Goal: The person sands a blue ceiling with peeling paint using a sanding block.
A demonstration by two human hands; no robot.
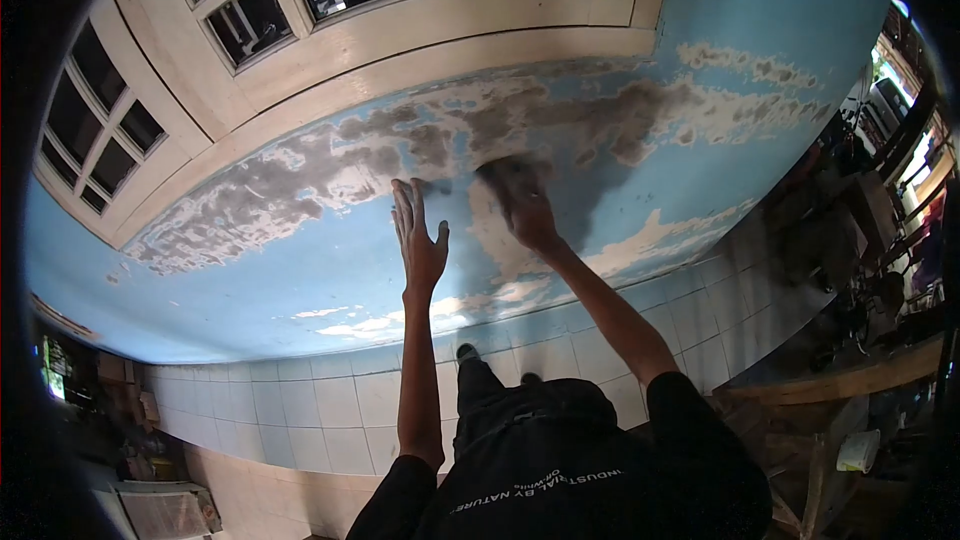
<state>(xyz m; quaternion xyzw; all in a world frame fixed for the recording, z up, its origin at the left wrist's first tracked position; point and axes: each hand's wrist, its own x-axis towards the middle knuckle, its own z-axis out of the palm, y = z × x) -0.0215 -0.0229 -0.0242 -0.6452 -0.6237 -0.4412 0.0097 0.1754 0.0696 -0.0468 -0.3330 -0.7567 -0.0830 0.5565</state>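
My left hand [420, 240] rests against a light blue wall [270, 285], its fingers stretched out and the thumb apart, with nothing held. To its right, my right hand [522, 205] is pressed to the wall over a dark, flat thing [495, 172] that is blurred and mostly hidden under the fingers. Around and above both hands the blue paint is worn through to rough white and grey patches [430, 140]. Lower down, pale bare patches [500, 293] run along the wall's bottom.
A cream wooden window frame [400, 50] with dark panes spans the top. White tiles [340, 400] cover the floor strip below the wall. Cluttered wooden furniture [840, 370] stands at the right; boxes and a pale container [165, 510] are at the lower left.
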